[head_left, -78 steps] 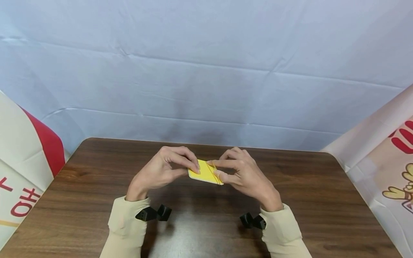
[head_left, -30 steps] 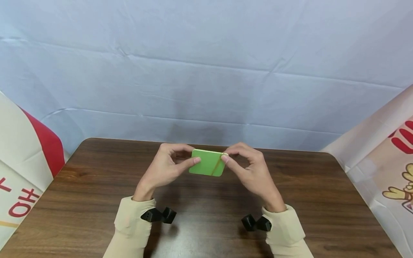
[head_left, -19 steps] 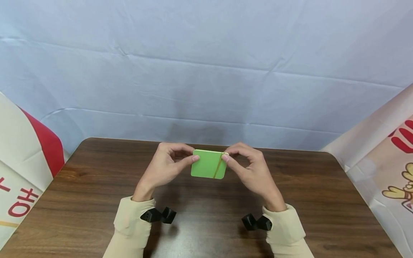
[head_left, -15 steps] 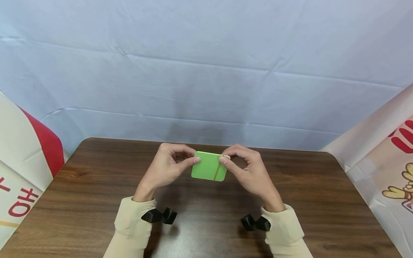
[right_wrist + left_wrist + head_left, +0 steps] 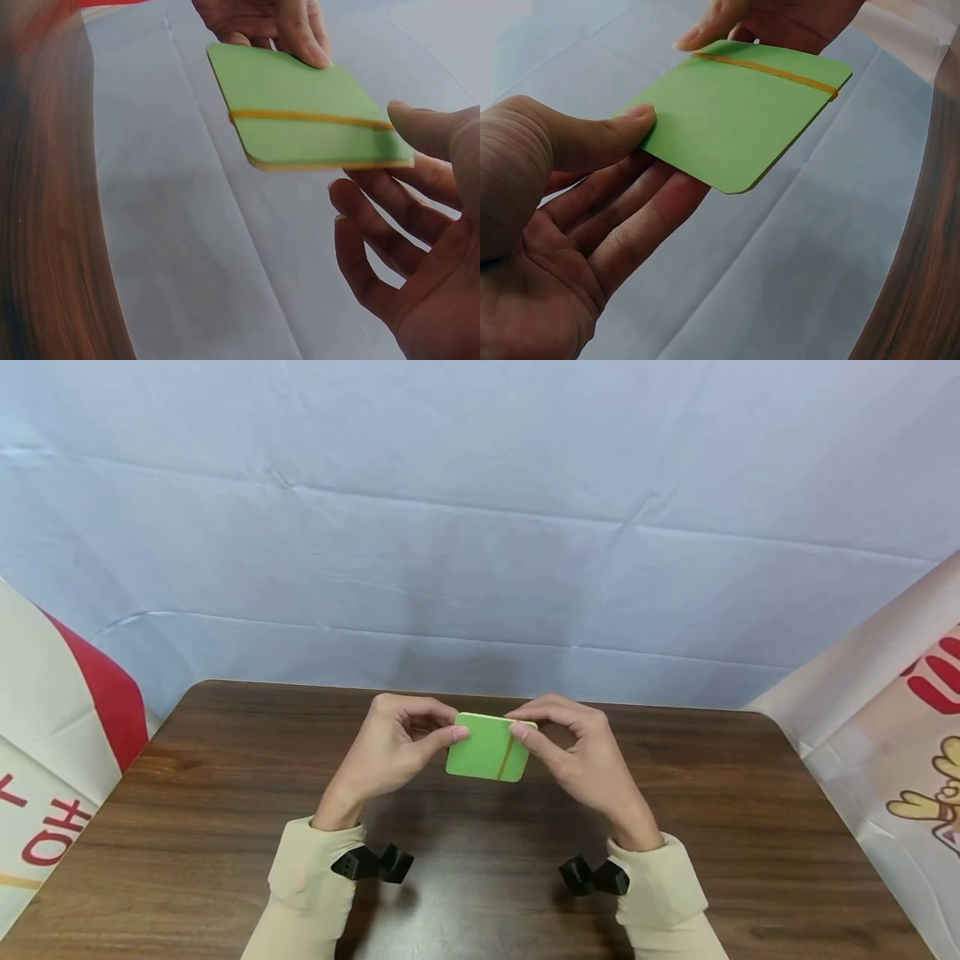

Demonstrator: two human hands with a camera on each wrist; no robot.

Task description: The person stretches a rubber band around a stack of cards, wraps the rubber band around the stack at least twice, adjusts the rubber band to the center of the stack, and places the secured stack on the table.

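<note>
Flipped yellow to green, thin rectangular card [image 5: 480, 748] sits pinched by left hand [image 5: 382, 762] and right hand [image 5: 589, 762], amber rubber band [image 5: 769, 70] around it, reverse apparently now worked.

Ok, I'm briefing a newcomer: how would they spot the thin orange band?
Start at the dark brown wood-grained table, then the flat green card with rounded corners held above it. The thin orange band crosses that card near the bare right hand, the only stripe on its green face.
</note>
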